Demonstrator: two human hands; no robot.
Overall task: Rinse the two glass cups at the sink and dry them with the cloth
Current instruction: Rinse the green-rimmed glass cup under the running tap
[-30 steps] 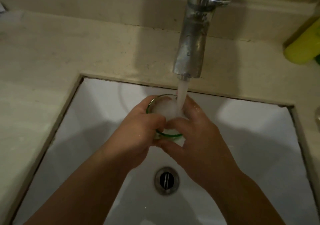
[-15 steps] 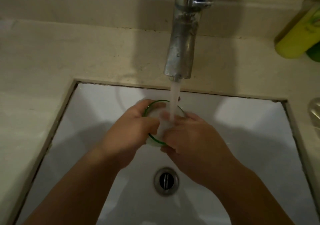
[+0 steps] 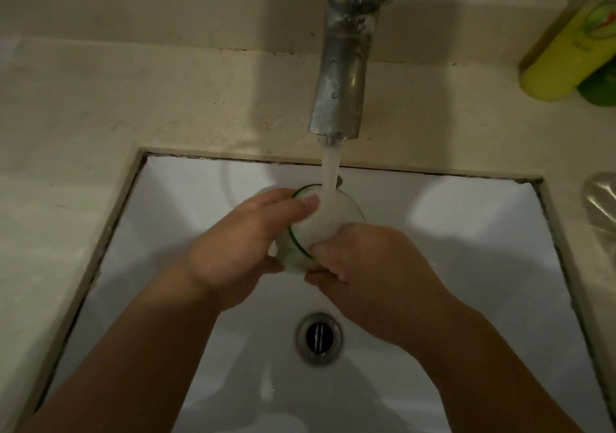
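Glass cup (image 3: 325,224): tilted under the tap (image 3: 343,75), above the sink (image 3: 466,232) drain.
Left hand (image 3: 246,249): fingers curled round the cup's side.
Right hand (image 3: 373,272): fingers clamped on its near rim.

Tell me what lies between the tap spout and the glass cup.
In the head view, only the running water stream lies between the tap spout and the glass cup, falling into its mouth.

A: Where are the hands?

B: Both above the drain (image 3: 319,337). The left hand (image 3: 246,242) curls round the glass cup (image 3: 318,229), thumb over its rim.

A: The right?

B: The right hand (image 3: 370,272) grips its near side, forearms angled inward.
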